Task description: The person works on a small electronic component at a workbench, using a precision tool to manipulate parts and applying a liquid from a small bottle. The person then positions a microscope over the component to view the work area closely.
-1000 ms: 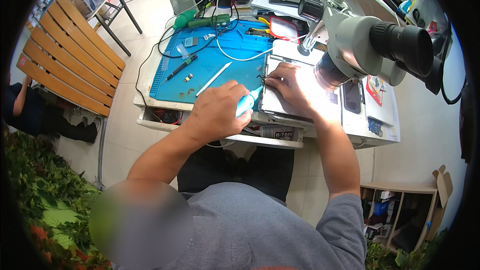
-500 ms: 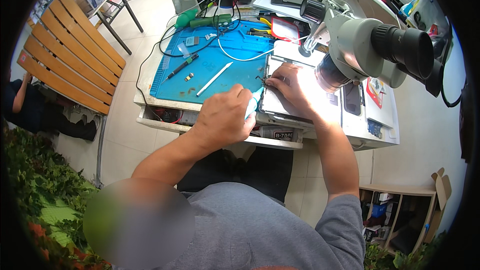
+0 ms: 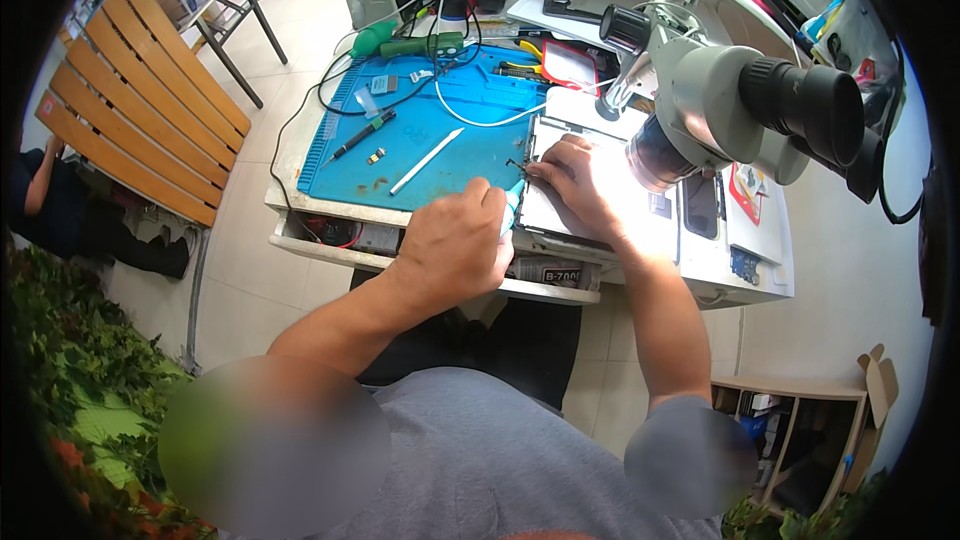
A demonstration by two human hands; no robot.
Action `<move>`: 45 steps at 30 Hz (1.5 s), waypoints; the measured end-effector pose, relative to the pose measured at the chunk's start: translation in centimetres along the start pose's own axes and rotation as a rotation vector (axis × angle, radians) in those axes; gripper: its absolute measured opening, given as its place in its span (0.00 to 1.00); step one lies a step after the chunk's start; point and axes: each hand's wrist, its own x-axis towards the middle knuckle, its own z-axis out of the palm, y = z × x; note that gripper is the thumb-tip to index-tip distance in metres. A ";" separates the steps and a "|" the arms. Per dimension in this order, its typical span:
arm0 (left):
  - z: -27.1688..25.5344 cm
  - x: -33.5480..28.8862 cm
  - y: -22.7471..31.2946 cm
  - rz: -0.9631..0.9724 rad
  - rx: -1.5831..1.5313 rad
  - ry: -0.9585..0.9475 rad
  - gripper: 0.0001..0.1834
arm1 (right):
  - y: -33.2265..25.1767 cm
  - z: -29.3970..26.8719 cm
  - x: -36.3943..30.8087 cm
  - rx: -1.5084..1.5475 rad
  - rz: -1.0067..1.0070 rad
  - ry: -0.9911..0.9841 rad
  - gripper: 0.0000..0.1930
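My left hand (image 3: 455,240) is closed round a tool with a light-blue handle (image 3: 511,208); its tip is hard to make out against the edge of a tablet-like device (image 3: 545,212). That device lies flat, with a dark frame and a bright, washed-out surface. My right hand (image 3: 578,185) rests on it, thumb and fingers pinched together at its left edge. A thin dark piece (image 3: 517,165) sticks out beside the thumb tip. Whether the fingers grip that piece or the frame, I cannot tell.
A microscope (image 3: 700,110) overhangs the right side. On the blue mat (image 3: 460,165) lie a white stick (image 3: 427,162), a dark pen-shaped tool (image 3: 358,138) and small parts. Cables loop across the back. An open drawer (image 3: 550,290) juts out in front; a phone (image 3: 703,205) lies at right.
The whole view has shifted slightly. Both hands stay at the device's left edge, with the blue-handled tool still in my left hand.
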 end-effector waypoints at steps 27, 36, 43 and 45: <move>1.0 -0.4 0.5 -0.064 -0.029 0.041 0.18 | 1.8 3.9 -2.2 0.275 -0.033 0.118 0.05; 1.1 -0.6 0.6 -0.067 -0.033 0.056 0.19 | 0.3 3.9 -3.7 0.155 -0.130 0.198 0.13; 0.9 -0.5 1.1 -0.073 -0.014 0.053 0.17 | 0.5 4.4 -3.7 0.171 -0.212 0.298 0.16; 0.8 -0.5 1.1 -0.077 -0.018 0.054 0.16 | -0.3 3.6 -3.7 0.162 -0.158 0.250 0.15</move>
